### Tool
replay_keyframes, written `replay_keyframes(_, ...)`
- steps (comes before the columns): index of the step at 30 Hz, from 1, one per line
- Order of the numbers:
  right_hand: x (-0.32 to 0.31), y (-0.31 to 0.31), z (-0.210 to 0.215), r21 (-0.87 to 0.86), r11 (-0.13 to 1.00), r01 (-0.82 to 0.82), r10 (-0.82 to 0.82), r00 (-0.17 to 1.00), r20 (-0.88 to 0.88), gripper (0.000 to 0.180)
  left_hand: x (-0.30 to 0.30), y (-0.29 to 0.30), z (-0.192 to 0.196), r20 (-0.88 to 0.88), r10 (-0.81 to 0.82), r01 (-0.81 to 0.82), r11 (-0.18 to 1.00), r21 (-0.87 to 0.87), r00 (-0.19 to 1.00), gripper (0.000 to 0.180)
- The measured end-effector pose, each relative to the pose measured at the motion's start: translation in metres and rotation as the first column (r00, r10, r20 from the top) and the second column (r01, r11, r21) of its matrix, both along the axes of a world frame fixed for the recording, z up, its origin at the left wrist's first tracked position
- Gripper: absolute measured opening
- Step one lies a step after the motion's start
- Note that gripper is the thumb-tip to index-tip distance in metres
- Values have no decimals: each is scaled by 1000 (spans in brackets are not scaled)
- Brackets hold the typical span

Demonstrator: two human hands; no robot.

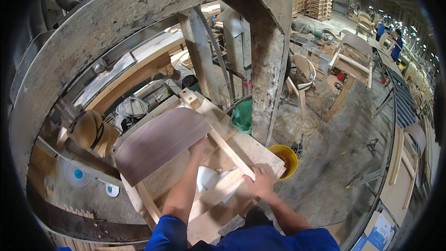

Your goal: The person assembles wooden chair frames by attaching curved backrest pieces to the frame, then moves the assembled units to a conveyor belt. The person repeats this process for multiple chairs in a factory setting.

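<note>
A wooden chair frame lies tilted on a pale wooden workbench (230,132) in front of me. Its curved greyish-brown backrest (162,142) faces up on the left side, and a light wooden leg (230,151) slants from it toward my right. My left hand (199,147) is closed on the frame at the backrest's right end, its fingers partly hidden there. Around the near end of the leg, my right hand (261,182) is closed, thumb on the near side. A white piece (206,179) shows between the frame's rails.
A thick, worn metal machine frame (269,65) arches over the bench. Beside the bench's right corner stands a yellow bucket (284,161). Loose hoses (304,132) coil on the floor. Farther right are another chair frame (353,58) and a roller conveyor (403,97); a person (396,46) stands far off.
</note>
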State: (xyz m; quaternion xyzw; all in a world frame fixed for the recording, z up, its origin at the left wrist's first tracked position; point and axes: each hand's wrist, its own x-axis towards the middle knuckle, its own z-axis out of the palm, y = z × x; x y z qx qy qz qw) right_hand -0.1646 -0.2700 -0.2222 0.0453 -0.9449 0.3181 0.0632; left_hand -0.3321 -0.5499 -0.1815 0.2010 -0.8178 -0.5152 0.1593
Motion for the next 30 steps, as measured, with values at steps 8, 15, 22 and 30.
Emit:
replay_keyframes(8, -4, -7, 10, -108, 994, 8, -1, 998, 60, 53, -34, -1, -20, 110, -25, 26, 1000, -7, 994, 18)
replay_keyframes(15, -8, -7, 10, -89, 996, 5, 6, 992, 126, 51, -43, -24, -24, 129, -13, 17, 999, -30, 992, 19)
replay_keyframes(22, -10, -8, 12, -125, 992, 17, -3, 993, 117, 54, -53, -37, -26, 136, -13, 18, 999, -33, 991, 20)
replay_keyframes(30, -10, -9, 16, -123, 992, 34, -19, 993, 119, 54, -3, 1, -28, -143, 139, -139, 990, 7, 980, 21)
